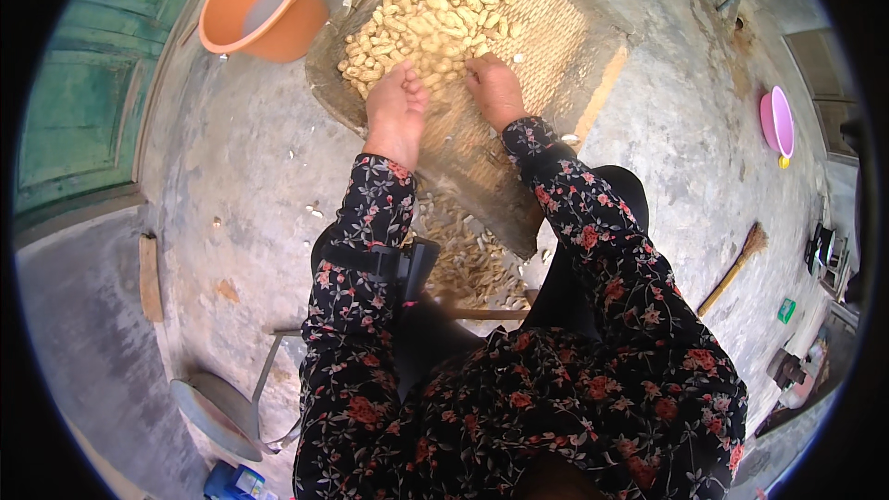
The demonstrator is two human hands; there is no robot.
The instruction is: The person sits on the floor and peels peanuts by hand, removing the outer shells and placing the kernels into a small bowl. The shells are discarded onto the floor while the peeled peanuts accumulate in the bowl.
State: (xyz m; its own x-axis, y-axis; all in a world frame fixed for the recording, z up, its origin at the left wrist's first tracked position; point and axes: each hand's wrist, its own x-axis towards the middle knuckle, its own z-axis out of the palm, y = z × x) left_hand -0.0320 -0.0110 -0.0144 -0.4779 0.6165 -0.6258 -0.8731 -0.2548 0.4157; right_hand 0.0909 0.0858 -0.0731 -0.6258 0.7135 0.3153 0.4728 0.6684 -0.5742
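A pile of unshelled peanuts (430,14) lies on a woven tray (555,48) with a worn, dark rim, set at a slant before me. My left hand (399,101) is at the near left edge of the pile, its fingers curled; whether it holds a peanut is unclear. My right hand (494,87) is at the near right edge of the pile, thumb and fingertips together, and what lies between them is hidden. Some peanuts between the hands look blurred. Under the tray's near end, a heap of empty peanut shells (469,257) covers the floor between my legs.
An orange plastic tub (278,21) with cloudy content stands at the upper left, near a green door (83,83). On the right are a pink basin (776,121) and a short straw broom (736,267). A metal pan (219,410) is at the lower left. Shell bits dot the concrete floor.
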